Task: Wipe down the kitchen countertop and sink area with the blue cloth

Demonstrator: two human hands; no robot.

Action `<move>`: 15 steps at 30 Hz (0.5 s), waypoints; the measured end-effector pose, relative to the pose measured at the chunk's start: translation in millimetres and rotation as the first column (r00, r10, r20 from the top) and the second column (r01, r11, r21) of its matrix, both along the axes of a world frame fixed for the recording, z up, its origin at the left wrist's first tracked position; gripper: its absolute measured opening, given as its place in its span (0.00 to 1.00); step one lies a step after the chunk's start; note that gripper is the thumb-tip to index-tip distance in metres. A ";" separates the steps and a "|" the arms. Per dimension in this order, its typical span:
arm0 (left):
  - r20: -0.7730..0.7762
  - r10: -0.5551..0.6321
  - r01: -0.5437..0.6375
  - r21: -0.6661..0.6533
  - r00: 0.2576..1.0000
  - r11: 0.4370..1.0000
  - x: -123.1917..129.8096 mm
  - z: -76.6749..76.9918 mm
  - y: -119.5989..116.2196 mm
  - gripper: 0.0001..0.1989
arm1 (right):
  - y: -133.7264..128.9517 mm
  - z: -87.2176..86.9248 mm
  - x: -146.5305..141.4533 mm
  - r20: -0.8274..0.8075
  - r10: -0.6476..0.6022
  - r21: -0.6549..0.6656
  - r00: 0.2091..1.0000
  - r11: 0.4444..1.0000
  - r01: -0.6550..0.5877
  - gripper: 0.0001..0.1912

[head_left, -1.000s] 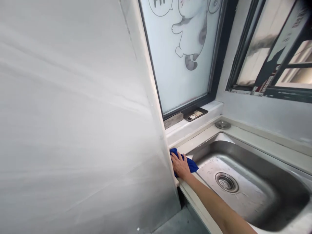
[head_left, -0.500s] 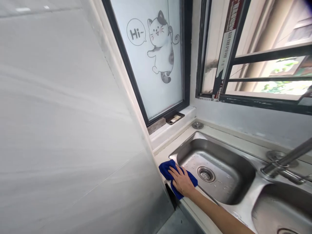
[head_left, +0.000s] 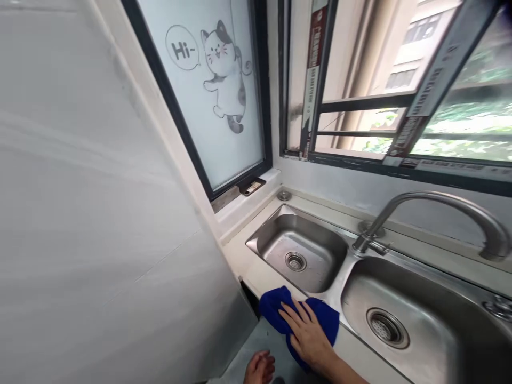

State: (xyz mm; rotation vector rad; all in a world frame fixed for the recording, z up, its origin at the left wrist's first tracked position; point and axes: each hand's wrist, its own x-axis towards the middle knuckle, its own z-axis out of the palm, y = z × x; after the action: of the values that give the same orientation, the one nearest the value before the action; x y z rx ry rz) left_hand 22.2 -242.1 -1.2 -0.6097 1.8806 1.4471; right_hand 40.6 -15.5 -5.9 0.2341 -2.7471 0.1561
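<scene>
My right hand (head_left: 311,335) presses a blue cloth (head_left: 276,309) onto the pale counter edge (head_left: 248,266) in front of the double sink. Its fingers lie over the cloth's middle, and part of the cloth hangs past the front edge. Low in the view, my left hand (head_left: 260,367) hovers apart from the counter with its fingers curled in and nothing seen in them. Just beyond the cloth are the smaller steel basin (head_left: 280,250) on the left and the larger basin (head_left: 432,341) on the right.
A curved steel faucet (head_left: 424,196) rises behind the basins. Close on the left stands a large pale panel (head_left: 100,213). On the sill by the frosted cat-print window lies a small dark tray (head_left: 252,186). A round metal fitting (head_left: 284,196) sits at the back corner.
The view has swung right, showing the faucet and more of the larger basin. My right hand has slid the cloth along the front edge towards the larger basin. My left hand has come into view.
</scene>
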 end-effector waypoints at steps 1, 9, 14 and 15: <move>-0.021 -0.049 0.051 0.089 0.999 0.995 3.6 -0.6 -0.1 0.28 | 2.8 -2.9 11.1 -0.003 -0.009 0.005 1.000 1.000 0.009 0.39; -0.278 -0.125 0.213 0.316 0.952 0.924 0.7 23.2 9.2 0.27 | 23.2 -19.2 75.6 0.005 -0.104 -0.081 0.995 0.991 0.104 0.40; -0.296 -0.189 0.294 0.365 0.936 0.884 -10.1 22.2 39.5 0.21 | 21.0 -28.1 102.8 -0.024 -0.234 -0.186 0.972 0.956 0.226 0.40; -0.296 -0.182 0.288 0.370 0.938 0.883 -10.8 19.8 43.9 0.20 | 20.3 -30.1 105.6 -0.014 -0.250 -0.194 0.968 0.950 0.243 0.40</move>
State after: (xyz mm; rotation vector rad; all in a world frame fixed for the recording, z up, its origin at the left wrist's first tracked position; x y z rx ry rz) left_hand 11.4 -198.2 18.6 0.0119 1.6840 1.7440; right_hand 146.2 4.8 -35.9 -0.1572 -2.6711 0.3401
